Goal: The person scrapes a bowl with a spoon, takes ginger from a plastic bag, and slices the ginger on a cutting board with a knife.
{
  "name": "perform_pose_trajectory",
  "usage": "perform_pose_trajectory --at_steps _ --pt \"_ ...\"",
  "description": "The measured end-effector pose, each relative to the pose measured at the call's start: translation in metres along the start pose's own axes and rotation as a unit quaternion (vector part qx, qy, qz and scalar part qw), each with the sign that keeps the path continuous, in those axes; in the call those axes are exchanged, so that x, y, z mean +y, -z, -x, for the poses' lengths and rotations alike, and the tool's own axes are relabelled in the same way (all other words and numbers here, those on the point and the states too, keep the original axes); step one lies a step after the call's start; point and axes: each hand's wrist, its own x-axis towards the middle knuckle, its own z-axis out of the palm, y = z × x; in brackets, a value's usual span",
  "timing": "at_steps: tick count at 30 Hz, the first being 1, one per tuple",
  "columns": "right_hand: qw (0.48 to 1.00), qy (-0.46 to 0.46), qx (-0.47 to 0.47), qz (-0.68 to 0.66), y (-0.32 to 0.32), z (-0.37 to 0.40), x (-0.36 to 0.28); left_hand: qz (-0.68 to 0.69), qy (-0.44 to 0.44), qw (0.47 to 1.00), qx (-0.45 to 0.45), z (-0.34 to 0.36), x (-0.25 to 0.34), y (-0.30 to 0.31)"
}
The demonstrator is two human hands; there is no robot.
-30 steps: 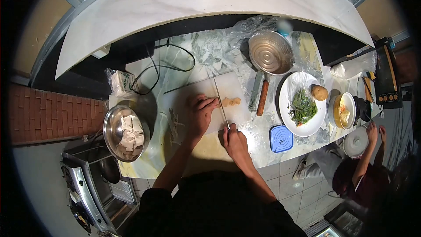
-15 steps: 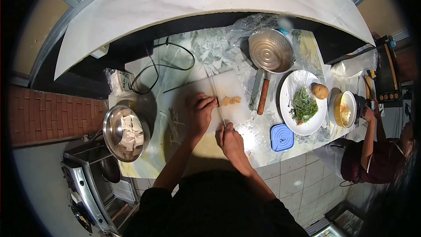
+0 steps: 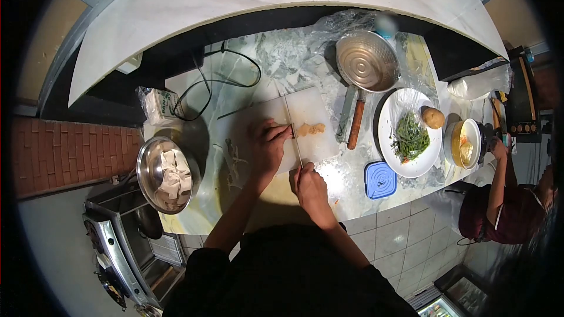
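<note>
A white cutting board lies on the marble counter. My right hand is closed round the handle of a knife, whose blade points away from me across the board. Just left of the blade, my left hand has its fingers bent together on a small piece of food that is mostly hidden by them. Finely chopped light-brown bits sit right of the blade. Pale peelings are scattered at the board's left side.
A steel bowl with white pieces stands left. To the right are a saucepan, a plate of greens with a potato, a blue lid and a yellow bowl. Another person stands far right.
The view has shifted slightly, so the counter items appear a little displaced. Both hands keep nearly the same places at the knife and the food.
</note>
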Motion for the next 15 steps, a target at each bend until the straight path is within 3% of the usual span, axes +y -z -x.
perform_pose_trajectory --at_steps 15 --pt "1.000 -0.012 -0.014 -0.015 0.0017 0.0052 0.0030 0.028 -0.006 1.000 0.008 -0.0043 0.0027 0.0008"
